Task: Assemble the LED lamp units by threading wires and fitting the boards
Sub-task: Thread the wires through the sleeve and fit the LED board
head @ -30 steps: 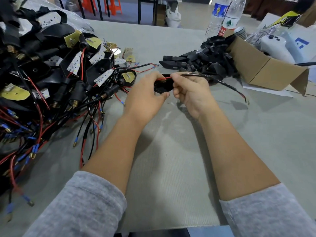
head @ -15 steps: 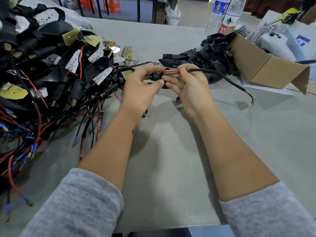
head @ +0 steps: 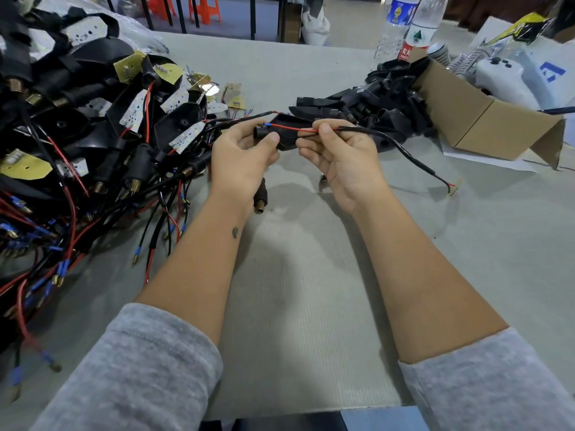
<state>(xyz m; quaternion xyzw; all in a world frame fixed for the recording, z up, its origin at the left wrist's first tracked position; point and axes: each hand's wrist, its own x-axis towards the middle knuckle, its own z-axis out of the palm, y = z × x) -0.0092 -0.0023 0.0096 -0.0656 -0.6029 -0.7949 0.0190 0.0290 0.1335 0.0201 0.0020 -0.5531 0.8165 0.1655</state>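
Observation:
My left hand point(head: 242, 154) grips a black lamp housing point(head: 287, 132) above the middle of the table, thumb pressed on its near side. My right hand point(head: 339, 150) pinches a red and black wire pair point(head: 298, 129) that runs toward the housing's left end, where a blue sleeve shows. The wire's black sheathed cable point(head: 401, 150) trails right and down to a small white connector point(head: 452, 189) near the table top. A black threaded stem with a brass tip point(head: 260, 199) shows below my left wrist.
A big heap of wired lamp units point(head: 93, 144) with LED boards fills the left side. Empty black housings point(head: 379, 101) lie behind my hands beside an open cardboard box point(head: 485, 119). Two water bottles point(head: 410, 23) stand at the back right.
Both hands stayed together over the table's middle. The red wire now runs further left along the housing, and the cable's free end has shifted slightly.

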